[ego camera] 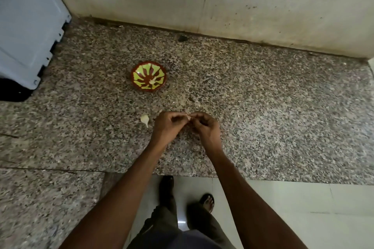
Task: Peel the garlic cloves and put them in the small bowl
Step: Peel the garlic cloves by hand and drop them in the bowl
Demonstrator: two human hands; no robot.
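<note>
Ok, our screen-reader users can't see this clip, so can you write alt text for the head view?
Over a speckled granite counter, a person's left hand and right hand pinch a small garlic clove between the fingertips. A red and yellow small bowl sits farther back, a pale piece inside, and a garlic piece lies left of the hands.

Speckled grey-brown polished granite tabletop, slight sheen. Small round red-and-yellow glazed bowl, glossy. Papery white garlic clove. Glossy pale floor tiles. Matt stained beige wall.
</note>
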